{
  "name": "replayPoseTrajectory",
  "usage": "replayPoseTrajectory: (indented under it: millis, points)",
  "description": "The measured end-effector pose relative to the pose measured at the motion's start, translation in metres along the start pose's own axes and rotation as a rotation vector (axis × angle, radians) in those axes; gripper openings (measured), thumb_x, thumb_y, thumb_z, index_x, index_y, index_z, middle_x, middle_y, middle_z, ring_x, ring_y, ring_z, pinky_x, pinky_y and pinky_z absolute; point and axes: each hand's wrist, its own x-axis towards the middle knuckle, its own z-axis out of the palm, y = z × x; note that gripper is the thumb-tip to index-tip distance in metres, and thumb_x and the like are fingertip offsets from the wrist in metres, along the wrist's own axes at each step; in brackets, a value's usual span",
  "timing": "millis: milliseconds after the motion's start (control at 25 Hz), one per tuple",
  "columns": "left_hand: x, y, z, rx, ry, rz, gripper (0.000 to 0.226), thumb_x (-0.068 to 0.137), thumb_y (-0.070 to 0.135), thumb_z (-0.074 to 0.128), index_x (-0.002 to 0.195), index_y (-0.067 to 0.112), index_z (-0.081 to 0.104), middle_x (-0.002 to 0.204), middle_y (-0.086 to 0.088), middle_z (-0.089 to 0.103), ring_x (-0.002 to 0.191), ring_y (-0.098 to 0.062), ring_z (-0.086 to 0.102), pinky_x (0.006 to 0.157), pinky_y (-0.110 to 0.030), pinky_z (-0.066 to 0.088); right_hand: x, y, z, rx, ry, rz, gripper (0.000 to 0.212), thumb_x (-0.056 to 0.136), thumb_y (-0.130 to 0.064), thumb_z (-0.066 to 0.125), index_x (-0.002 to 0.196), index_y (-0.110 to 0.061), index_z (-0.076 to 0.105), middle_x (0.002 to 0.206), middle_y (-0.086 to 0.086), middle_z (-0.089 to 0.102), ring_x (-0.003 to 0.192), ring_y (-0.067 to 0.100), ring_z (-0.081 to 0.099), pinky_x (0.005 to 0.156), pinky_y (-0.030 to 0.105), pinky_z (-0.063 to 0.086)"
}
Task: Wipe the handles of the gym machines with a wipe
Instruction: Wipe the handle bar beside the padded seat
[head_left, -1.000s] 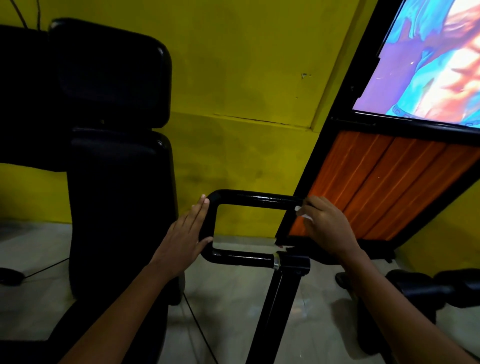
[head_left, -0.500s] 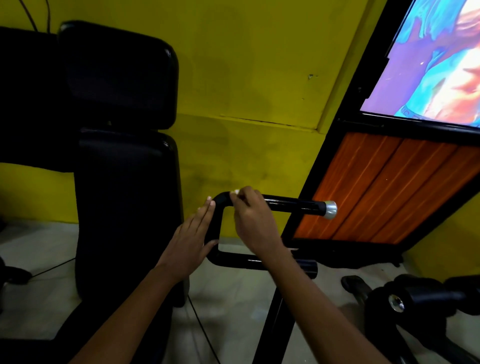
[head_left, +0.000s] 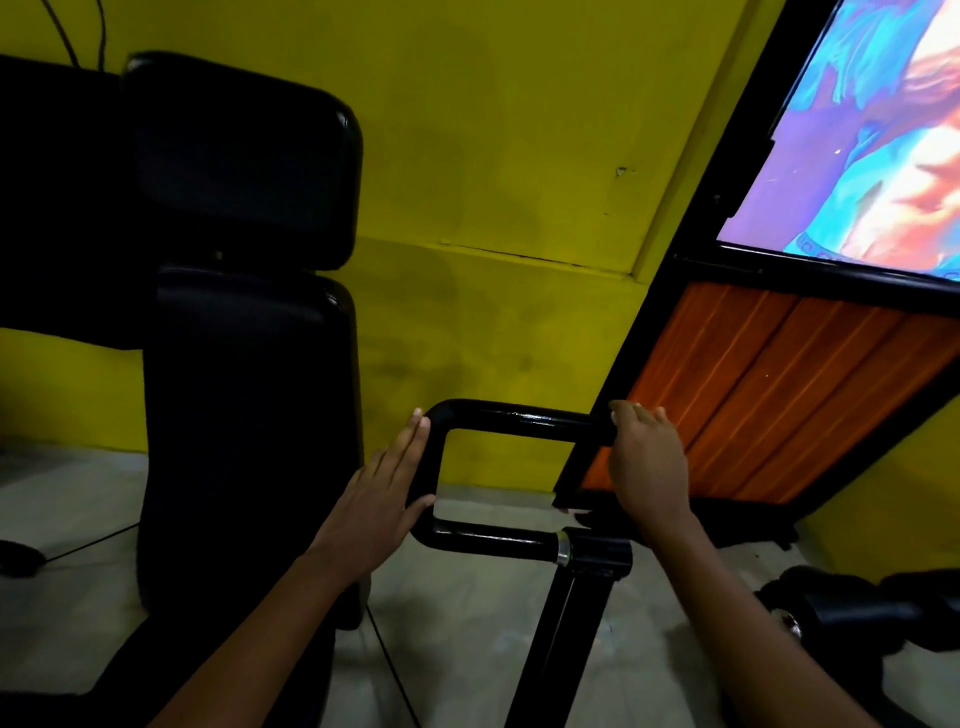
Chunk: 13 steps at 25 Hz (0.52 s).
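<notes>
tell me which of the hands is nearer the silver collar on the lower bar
Right. The right hand grips the handle's upper bar just above the silver collar; the left hand presses flat against the handle's far bend.

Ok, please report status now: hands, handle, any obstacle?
Left hand flat against the handle bend. Right hand curled over the top bar's far end; wipe not visible. Nothing in the way.

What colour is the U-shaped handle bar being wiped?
Glossy black metal U-shaped handle bar, with a silver collar; head view.
</notes>
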Motion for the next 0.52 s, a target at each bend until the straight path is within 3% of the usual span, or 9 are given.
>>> replayPoseTrajectory:
  millis: [120, 240, 320, 400, 520]
  points:
    - [0.000, 0.000, -0.001, -0.027, -0.006, 0.004, 0.085, 0.094, 0.046, 0.045, 0.151, 0.020, -0.013, 0.159, 0.009, -0.015, 0.134, -0.022, 0.036, 0.102, -0.038, 0.043, -0.012, 0.002, 0.000, 0.110, 0.010, -0.124, 0.043, 0.075, 0.016, 0.059, 0.117, 0.006, 0.060, 0.115, 0.026, 0.064, 0.109, 0.047, 0.057, 0.097, 0.054, 0.041]
    - [0.001, 0.000, -0.002, -0.006, -0.006, 0.016, 0.087, 0.094, 0.044, 0.046, 0.151, 0.020, -0.015, 0.159, 0.009, -0.017, 0.133, -0.022, 0.037, 0.101, -0.037, 0.044, -0.005, 0.036, -0.010, 0.114, -0.051, -0.118, 0.040, 0.082, 0.011, 0.053, 0.121, 0.002, 0.058, 0.120, 0.023, 0.061, 0.116, 0.043, 0.054, 0.106, 0.049, 0.031]
    - [0.000, 0.000, -0.002, -0.006, -0.007, 0.006, 0.086, 0.095, 0.044, 0.046, 0.150, 0.021, -0.016, 0.159, 0.009, -0.018, 0.133, -0.021, 0.036, 0.102, -0.036, 0.044, 0.006, 0.031, -0.007, 0.133, -0.128, -0.100, 0.040, 0.082, 0.014, 0.054, 0.119, -0.001, 0.058, 0.116, 0.021, 0.064, 0.110, 0.037, 0.060, 0.110, 0.049, 0.033]
    - [0.000, 0.000, -0.001, -0.013, -0.007, 0.003, 0.087, 0.094, 0.044, 0.047, 0.150, 0.021, -0.015, 0.159, 0.009, -0.017, 0.133, -0.020, 0.036, 0.101, -0.035, 0.044, 0.011, 0.018, -0.001, 0.132, -0.152, -0.126, 0.040, 0.081, 0.014, 0.054, 0.118, -0.002, 0.058, 0.112, 0.020, 0.065, 0.104, 0.038, 0.062, 0.101, 0.053, 0.044]
    - [0.001, -0.001, -0.002, 0.026, -0.003, 0.013, 0.091, 0.093, 0.044, 0.051, 0.150, 0.021, -0.016, 0.159, 0.009, -0.017, 0.133, -0.020, 0.037, 0.099, -0.033, 0.046, 0.013, 0.017, -0.005, 0.090, -0.157, -0.044, 0.027, 0.085, 0.005, 0.056, 0.111, -0.004, 0.057, 0.100, 0.017, 0.067, 0.089, 0.034, 0.064, 0.102, 0.052, 0.041]
